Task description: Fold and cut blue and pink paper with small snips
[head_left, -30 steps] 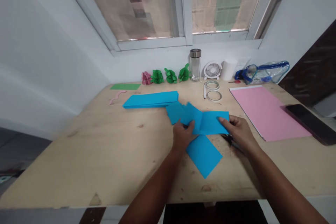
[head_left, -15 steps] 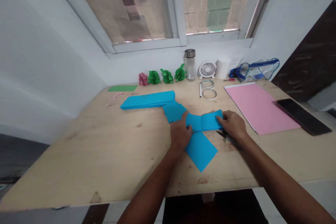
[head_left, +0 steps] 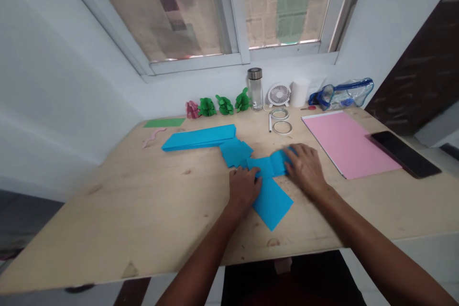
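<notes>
A creased blue paper strip (head_left: 261, 167) lies on the table in front of me. My left hand (head_left: 245, 185) holds its left part near the lower edge, thumb and fingers against the paper. My right hand (head_left: 305, 167), slightly blurred, grips the strip's right end, which bends up under the fingers. Just below the strip, a blue paper square (head_left: 273, 204) rests cornerwise, its upper corner covered. Several cut blue pieces (head_left: 234, 152) lie in a loose pile to the upper left. Beyond them is a stack of long blue strips (head_left: 199, 137).
Along the wall stand folded green paper figures (head_left: 225, 104), a pink one (head_left: 192, 109), a glass bottle (head_left: 255, 90), a small fan (head_left: 278, 94) and a clear pouch (head_left: 346, 94). Tape rolls (head_left: 282, 127) and a white pen (head_left: 270, 123) lie nearer. Pink paper (head_left: 349, 146) and a phone (head_left: 405, 153) are at right.
My right hand has moved left with the strip's right end, which now bends up. The scissors below it are no longer visible. My left fingers have drawn back slightly. The view has shifted a little.
</notes>
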Demonstrator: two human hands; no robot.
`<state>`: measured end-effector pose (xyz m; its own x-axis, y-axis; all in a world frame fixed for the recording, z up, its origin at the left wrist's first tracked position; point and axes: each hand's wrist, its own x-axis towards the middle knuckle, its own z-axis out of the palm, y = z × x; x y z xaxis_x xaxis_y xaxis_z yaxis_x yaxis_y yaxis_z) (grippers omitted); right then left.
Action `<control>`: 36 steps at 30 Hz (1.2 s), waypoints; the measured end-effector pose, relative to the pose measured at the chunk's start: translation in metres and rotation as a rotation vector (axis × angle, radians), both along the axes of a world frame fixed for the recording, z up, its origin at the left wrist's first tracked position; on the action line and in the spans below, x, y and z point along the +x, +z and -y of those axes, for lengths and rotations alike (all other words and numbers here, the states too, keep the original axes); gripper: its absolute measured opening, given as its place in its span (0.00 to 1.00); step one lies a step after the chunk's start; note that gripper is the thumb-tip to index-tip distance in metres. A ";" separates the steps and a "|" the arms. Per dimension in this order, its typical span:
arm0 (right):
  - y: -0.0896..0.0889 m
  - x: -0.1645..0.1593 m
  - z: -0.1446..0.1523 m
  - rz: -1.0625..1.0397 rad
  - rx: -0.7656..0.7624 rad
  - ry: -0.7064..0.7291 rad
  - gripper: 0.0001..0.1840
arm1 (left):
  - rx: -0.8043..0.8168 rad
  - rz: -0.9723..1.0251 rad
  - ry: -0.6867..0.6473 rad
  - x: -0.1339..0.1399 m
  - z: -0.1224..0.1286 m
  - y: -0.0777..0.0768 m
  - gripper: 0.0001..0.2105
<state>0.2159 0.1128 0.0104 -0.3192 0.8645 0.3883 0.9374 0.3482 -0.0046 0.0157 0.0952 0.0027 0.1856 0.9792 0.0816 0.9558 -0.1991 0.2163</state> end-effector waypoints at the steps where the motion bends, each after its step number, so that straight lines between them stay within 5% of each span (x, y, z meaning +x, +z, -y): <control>1: -0.002 -0.005 0.002 0.024 -0.017 0.096 0.15 | 0.005 -0.004 -0.005 0.000 0.000 0.000 0.13; 4: -0.011 -0.018 0.006 0.076 -0.062 0.222 0.11 | 0.018 -0.011 -0.014 -0.001 0.001 0.000 0.13; 17: -0.022 -0.029 0.015 0.126 -0.120 0.175 0.14 | 0.236 -0.054 0.017 -0.007 0.012 -0.009 0.10; 29: -0.022 -0.029 0.017 0.136 -0.121 0.185 0.19 | 0.129 -0.063 -0.138 0.002 0.003 -0.021 0.21; 36: -0.019 -0.030 0.020 0.089 -0.104 0.192 0.18 | 0.037 -0.090 -0.183 0.001 -0.007 -0.015 0.22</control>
<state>0.1859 0.0929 -0.0083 -0.5104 0.8188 0.2628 0.8525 0.5218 0.0298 0.0170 0.1018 -0.0119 0.3679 0.9253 0.0921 0.9182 -0.3772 0.1213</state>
